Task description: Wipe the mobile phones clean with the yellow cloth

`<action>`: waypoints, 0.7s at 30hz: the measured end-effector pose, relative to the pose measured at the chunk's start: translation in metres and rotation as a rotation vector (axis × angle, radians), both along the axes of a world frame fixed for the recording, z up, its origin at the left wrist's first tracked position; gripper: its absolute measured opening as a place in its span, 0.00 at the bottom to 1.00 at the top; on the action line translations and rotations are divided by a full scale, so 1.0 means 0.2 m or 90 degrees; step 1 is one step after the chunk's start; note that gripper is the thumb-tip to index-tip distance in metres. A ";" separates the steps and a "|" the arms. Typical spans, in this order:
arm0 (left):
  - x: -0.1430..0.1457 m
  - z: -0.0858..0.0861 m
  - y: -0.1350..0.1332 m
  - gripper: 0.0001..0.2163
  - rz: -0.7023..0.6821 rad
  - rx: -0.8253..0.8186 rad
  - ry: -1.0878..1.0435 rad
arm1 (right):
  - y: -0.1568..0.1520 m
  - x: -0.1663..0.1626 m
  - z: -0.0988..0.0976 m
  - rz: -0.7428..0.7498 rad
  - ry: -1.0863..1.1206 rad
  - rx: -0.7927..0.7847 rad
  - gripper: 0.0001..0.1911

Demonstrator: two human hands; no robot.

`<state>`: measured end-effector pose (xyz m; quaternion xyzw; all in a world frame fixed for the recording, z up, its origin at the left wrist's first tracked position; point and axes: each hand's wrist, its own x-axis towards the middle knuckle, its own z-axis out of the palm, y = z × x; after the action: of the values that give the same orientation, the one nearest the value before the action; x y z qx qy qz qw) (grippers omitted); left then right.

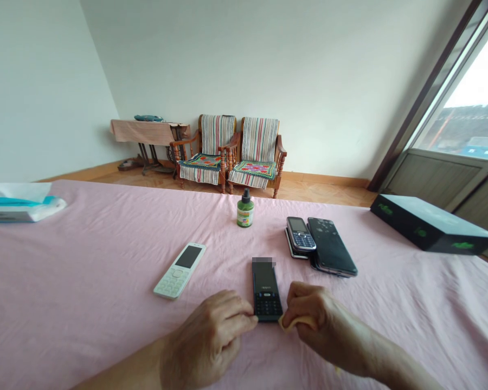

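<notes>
Where the pink, softly creased cloth covers the table [85, 260], a slim black keypad phone [265, 290] lies flat near the front edge, its long axis running away from the person, screen end far and keypad end near. The left hand [211, 338] rests knuckles-up with its fingertips [248, 320] touching the near left corner of that phone, its grip loosely curled but closed on nothing that can be seen. The right hand [315, 319] lies just beside the phone's near right corner, its grip pinched around a small pale yellowish pad [295, 323], mostly hidden under the fingers, so its material is hard to tell. The phone's top end is blurred out. To the left lies a white bar phone [180, 270], angled up to the right. Farther back stands a small green bottle [245, 209] with a black cap, upright. To the right, a dark keypad phone [301, 234] lies stacked on another handset, touching a glossy black smartphone [332, 246]. A matte black box [431, 223] sits at the far right, and a tissue pack [18, 202] is cut off at the left edge.
</notes>
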<state>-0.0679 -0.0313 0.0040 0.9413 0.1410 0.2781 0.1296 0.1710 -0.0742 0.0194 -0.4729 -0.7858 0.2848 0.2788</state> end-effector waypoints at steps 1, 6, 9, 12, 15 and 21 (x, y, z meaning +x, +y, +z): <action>0.00 0.00 0.00 0.16 -0.001 0.000 0.000 | 0.00 0.01 0.00 -0.008 0.005 0.004 0.20; 0.00 0.00 0.00 0.16 -0.004 0.000 -0.002 | 0.03 0.04 -0.05 -0.111 0.043 0.068 0.18; 0.00 0.00 0.00 0.16 -0.001 0.003 -0.006 | 0.03 0.02 -0.07 -0.107 0.035 0.054 0.17; 0.00 0.00 0.00 0.16 -0.002 0.004 -0.005 | 0.00 0.00 -0.06 -0.085 0.013 0.045 0.16; 0.00 0.00 0.00 0.16 -0.002 0.000 -0.003 | -0.01 -0.02 -0.06 -0.075 -0.001 0.054 0.17; 0.00 0.01 0.00 0.16 0.005 -0.020 0.015 | -0.01 -0.07 -0.08 -0.073 -0.029 0.083 0.19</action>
<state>-0.0680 -0.0318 0.0053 0.9418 0.1506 0.2652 0.1413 0.1563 -0.0771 0.0041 -0.5040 -0.7806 0.2059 0.3069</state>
